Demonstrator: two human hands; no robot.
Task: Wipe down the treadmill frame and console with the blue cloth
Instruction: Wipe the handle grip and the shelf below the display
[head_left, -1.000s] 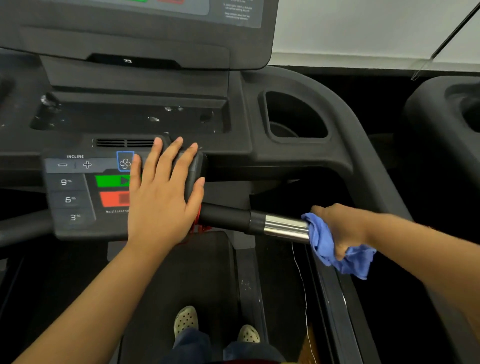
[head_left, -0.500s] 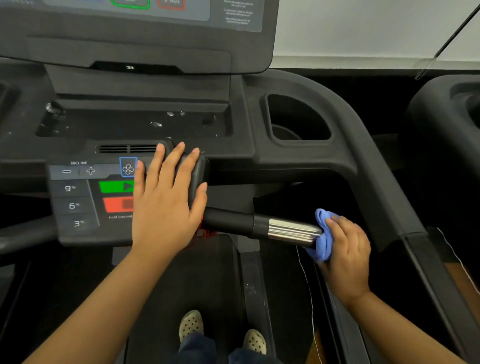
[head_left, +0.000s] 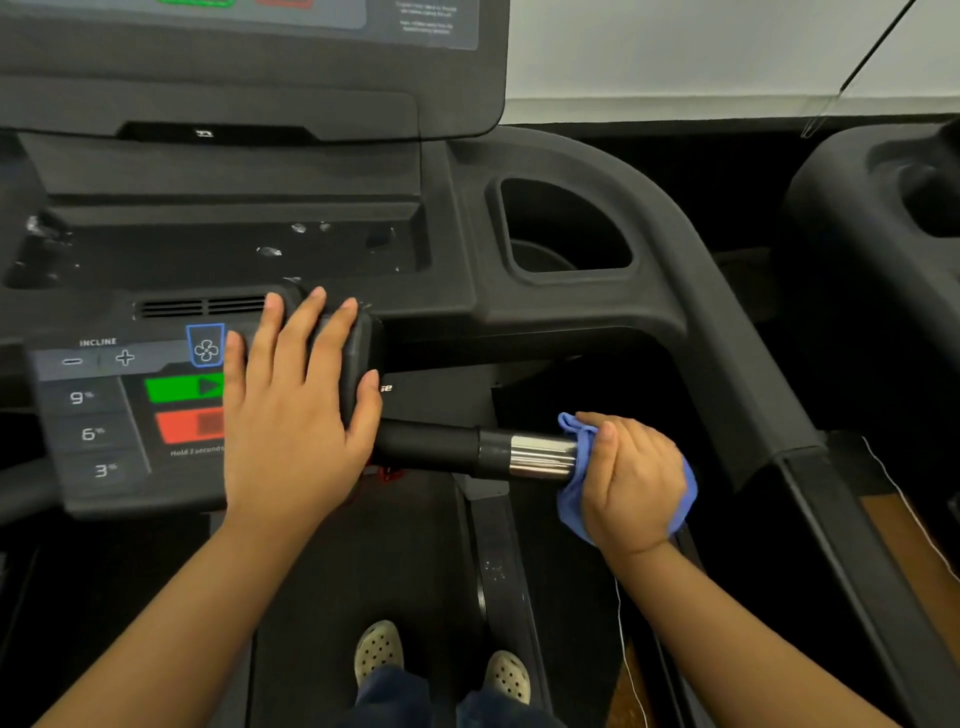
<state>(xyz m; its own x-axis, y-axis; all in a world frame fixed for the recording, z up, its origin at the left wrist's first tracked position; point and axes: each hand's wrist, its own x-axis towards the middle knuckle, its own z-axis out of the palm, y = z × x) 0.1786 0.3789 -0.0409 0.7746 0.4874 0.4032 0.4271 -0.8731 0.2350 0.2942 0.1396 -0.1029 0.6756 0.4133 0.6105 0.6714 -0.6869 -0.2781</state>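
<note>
A black treadmill console (head_left: 218, 171) fills the upper left, with a button panel (head_left: 93, 415) below it. My left hand (head_left: 291, 415) rests flat on the panel's right part, fingers straight. A black handlebar (head_left: 426, 449) with a chrome sleeve (head_left: 540, 457) sticks out to the right of the panel. My right hand (head_left: 631, 483) grips the blue cloth (head_left: 574, 499), wrapped around the bar's end beside the chrome sleeve. The curved black frame arm (head_left: 717, 332) runs down the right side.
A cup holder recess (head_left: 566, 234) sits in the frame right of the console. A shallow tray (head_left: 234, 254) with shiny specks lies above the panel. A second machine (head_left: 883, 208) stands at the far right. My feet (head_left: 441, 665) stand on the belt below.
My right hand has turned over on the bar's end, from gripping on top to wrapping it from the near side, and the cloth now covers the tip. The left hand stayed flat on the panel.
</note>
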